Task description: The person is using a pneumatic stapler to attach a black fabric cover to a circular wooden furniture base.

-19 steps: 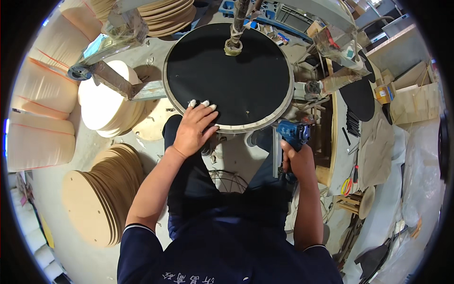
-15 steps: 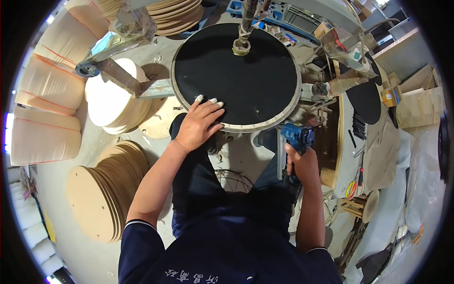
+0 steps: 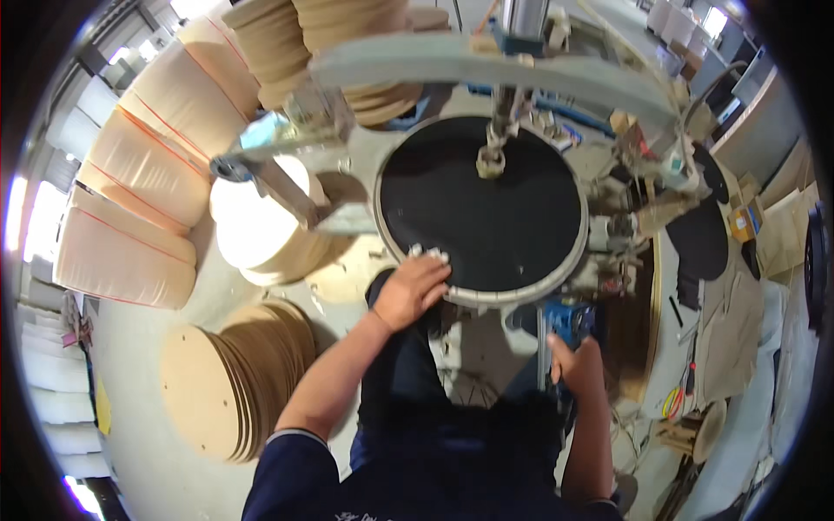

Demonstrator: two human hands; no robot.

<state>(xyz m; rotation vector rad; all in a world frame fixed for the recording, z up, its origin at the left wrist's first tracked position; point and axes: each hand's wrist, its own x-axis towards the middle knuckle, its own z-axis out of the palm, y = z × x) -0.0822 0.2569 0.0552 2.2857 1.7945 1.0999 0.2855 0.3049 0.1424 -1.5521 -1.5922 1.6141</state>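
A round black-covered panel (image 3: pixel 478 230) with a pale rim (image 3: pixel 508 297) sits in front of me in a metal frame. My left hand (image 3: pixel 412 292) rests on its near-left edge, fingers stretched flat over the black cover, white wraps on several fingertips. At the panel's near-right side, my right hand (image 3: pixel 577 365) grips a blue staple gun (image 3: pixel 570 319) by its handle. The tool's head is close beside the rim; whether it touches cannot be made out. A tape-wrapped vertical rod (image 3: pixel 502 122) comes down onto the panel's far part, ending in a pale collar (image 3: pixel 490 162).
A grey crossbar (image 3: pixel 495 68) spans above the panel's far side. Round wooden boards (image 3: pixel 200 391) are stacked at left, with wrapped rolls (image 3: pixel 130 252) beyond. On the right bench lie black fabric pieces (image 3: pixel 699 243), scissors (image 3: pixel 672 402) and a red-handled screwdriver (image 3: pixel 691 379).
The whole view has shifted, so the scene sits lower and further right. My left hand stays on the panel's edge, and my right hand still holds the staple gun near the rim.
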